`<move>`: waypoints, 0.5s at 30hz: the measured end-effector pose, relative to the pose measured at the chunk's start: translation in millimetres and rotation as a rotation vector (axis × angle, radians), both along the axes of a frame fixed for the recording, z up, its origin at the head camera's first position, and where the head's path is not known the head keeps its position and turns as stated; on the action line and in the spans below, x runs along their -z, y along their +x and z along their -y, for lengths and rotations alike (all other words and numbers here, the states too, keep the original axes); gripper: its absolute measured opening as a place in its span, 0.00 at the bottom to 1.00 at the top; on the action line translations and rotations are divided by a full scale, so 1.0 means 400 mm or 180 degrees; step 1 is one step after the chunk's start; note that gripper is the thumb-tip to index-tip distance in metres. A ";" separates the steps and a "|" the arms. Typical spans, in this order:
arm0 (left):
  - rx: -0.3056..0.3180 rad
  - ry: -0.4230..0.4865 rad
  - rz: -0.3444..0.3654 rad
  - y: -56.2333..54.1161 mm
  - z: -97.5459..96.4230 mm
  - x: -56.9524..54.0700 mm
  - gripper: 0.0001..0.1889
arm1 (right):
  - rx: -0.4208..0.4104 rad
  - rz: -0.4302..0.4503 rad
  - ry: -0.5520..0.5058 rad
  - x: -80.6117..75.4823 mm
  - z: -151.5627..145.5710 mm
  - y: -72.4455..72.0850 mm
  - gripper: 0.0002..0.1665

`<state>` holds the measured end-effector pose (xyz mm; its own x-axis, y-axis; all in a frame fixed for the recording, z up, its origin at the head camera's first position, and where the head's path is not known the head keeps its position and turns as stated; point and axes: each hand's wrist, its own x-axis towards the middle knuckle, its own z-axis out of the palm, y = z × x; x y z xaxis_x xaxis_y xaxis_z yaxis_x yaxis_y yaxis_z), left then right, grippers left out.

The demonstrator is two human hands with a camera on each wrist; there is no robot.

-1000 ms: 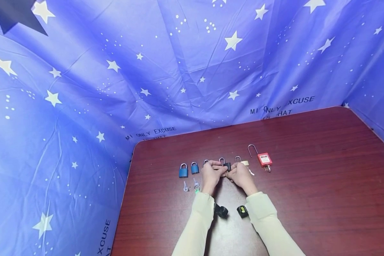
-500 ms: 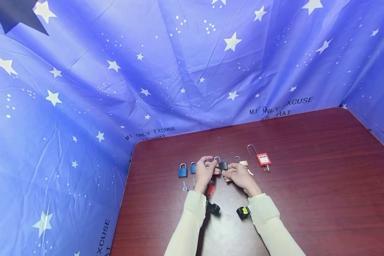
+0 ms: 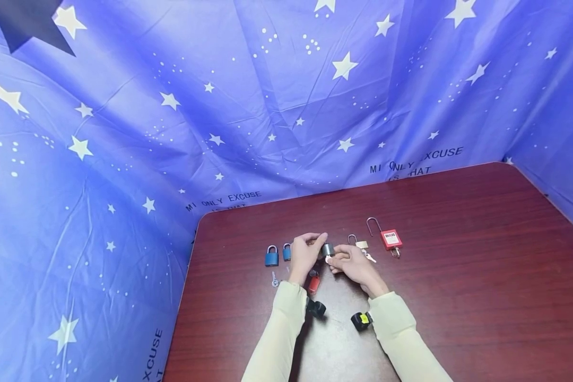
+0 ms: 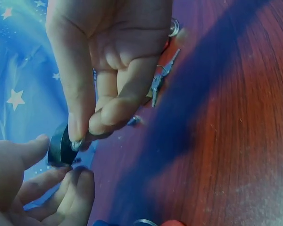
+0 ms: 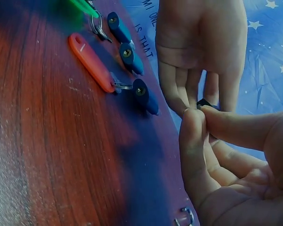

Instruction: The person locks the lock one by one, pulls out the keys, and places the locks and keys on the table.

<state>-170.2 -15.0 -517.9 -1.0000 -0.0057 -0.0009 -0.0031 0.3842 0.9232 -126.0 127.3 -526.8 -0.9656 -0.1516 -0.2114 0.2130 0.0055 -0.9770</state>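
In the head view my left hand (image 3: pixel 306 254) holds a black padlock (image 3: pixel 327 249). Its thumb (image 4: pixel 40 141) and fingertips grip the lock's side in the left wrist view. The padlock's shackle is hidden. With thumb and forefinger, my right hand (image 3: pixel 355 263) pinches a small silvery key (image 4: pixel 77 144) at the underside of the padlock. The right wrist view shows these fingertips closed together, covering the key. A brass padlock (image 3: pixel 361 244) with its shackle raised lies just beyond the right hand, its keys (image 3: pixel 370 258) beside it.
Left of the hands lie blue padlocks (image 3: pixel 271 258) and a loose key (image 3: pixel 274 279). A red key tag (image 5: pixel 92 63) and a green tag (image 5: pixel 82 7) lie before them. Farther right is a red padlock (image 3: pixel 392 240) with a raised shackle. A patterned curtain (image 3: pixel 286 106) borders the table (image 3: pixel 458 276).
Both hands have shifted a little left with the black padlock, which has turned so its shackle is now out of sight. The red key tag has come into view beside the left wrist.
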 end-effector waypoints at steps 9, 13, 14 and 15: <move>0.0175 0.0640 0.0129 -0.009 0.003 -0.002 0.12 | -0.0072 -0.0017 -0.0176 0.004 0.002 -0.003 0.18; 0.0216 0.0591 0.0090 -0.011 0.004 -0.004 0.11 | -0.0047 0.0010 -0.0294 0.008 0.006 -0.002 0.18; 0.0219 0.0517 0.0062 -0.011 0.004 -0.006 0.11 | -0.0019 0.0005 -0.0305 0.010 0.007 -0.001 0.18; 0.0212 0.0430 0.0019 -0.011 0.003 -0.008 0.10 | 0.0026 0.0008 -0.0323 0.010 0.010 0.000 0.18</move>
<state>-174.7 -16.4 -514.7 -0.9981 0.0614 -0.0032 0.0127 0.2560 0.9666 -126.1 123.4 -530.9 -0.9663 -0.1645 -0.1979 0.2153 -0.0952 -0.9719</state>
